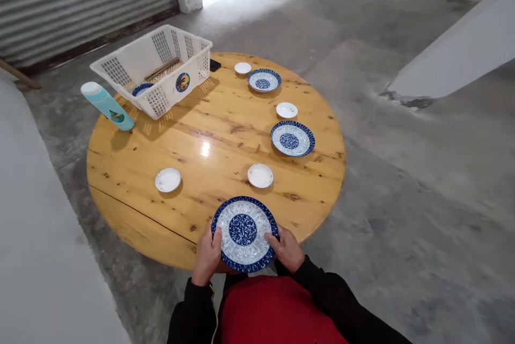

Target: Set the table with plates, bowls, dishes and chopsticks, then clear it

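Note:
A blue-and-white patterned plate (245, 234) is held by its rim over the near edge of the round wooden table (193, 167). My left hand (208, 254) grips its left side, thumb on top. On the right side my right hand (286, 248) has its thumb over the rim, the fingers hidden beneath. Just beyond the plate sits a small white dish (260, 176); another small dish (168, 180) lies farther left. Two more blue-rimmed plates, a nearer one (292, 139) and a farther one (264, 80), rest along the right, each near a small white dish.
A white plastic basket (139, 89) at the back left contains a blue-rimmed dish and thin brown sticks. Left of it stands a light-blue bottle (108, 106). A dark flat object (215, 65) lies behind the basket. A white pillar (450, 54) rises from the concrete floor at right.

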`<state>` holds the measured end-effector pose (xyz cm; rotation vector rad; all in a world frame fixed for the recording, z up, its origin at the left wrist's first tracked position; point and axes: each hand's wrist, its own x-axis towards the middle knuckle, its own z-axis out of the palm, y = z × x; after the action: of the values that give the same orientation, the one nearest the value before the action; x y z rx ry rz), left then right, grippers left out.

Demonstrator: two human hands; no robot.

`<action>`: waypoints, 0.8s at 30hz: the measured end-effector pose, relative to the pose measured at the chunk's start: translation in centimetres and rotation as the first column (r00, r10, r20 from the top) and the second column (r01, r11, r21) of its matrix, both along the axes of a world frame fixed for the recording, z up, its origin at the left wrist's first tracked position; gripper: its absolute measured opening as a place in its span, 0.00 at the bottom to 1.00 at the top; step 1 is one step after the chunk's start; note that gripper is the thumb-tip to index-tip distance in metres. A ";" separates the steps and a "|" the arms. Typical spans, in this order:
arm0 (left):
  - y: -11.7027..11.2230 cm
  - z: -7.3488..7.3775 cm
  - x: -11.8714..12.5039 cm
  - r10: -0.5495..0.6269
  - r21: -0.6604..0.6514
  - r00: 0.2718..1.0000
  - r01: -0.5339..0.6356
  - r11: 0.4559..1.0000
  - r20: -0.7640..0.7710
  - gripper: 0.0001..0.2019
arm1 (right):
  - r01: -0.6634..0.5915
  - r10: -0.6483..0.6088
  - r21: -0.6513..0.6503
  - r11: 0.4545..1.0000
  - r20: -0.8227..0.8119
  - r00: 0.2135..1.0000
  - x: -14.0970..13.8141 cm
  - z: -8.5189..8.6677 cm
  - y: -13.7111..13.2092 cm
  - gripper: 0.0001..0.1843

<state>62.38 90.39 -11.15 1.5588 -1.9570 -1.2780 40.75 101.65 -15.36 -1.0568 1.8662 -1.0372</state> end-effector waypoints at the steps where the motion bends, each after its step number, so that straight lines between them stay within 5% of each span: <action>1: 0.7 0.4 -0.4 0.015 -0.013 1.000 -0.015 1.000 0.005 0.15 | -0.002 0.003 -0.015 1.000 0.027 1.000 -0.4 0.1 0.3 0.20; 7: 5.5 2.3 -6.1 0.078 -0.042 0.997 -0.078 0.996 -0.009 0.19 | 0.024 0.000 -0.114 0.993 0.201 0.980 -5.9 0.8 3.4 0.24; 18: 16.6 0.6 -26.1 0.006 0.038 0.996 -0.003 0.999 -0.089 0.16 | 0.186 -0.179 -0.026 0.982 0.165 0.970 -24.7 0.3 16.9 0.23; 24: 18.1 1.0 -31.8 -0.062 0.050 0.998 0.061 0.997 0.025 0.12 | 0.249 -0.245 -0.010 0.969 0.132 0.960 -29.8 0.3 20.0 0.25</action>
<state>30.54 108.46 -10.11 1.5572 -2.0184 -1.3465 10.99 121.61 -15.04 -0.7626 1.9148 -1.2460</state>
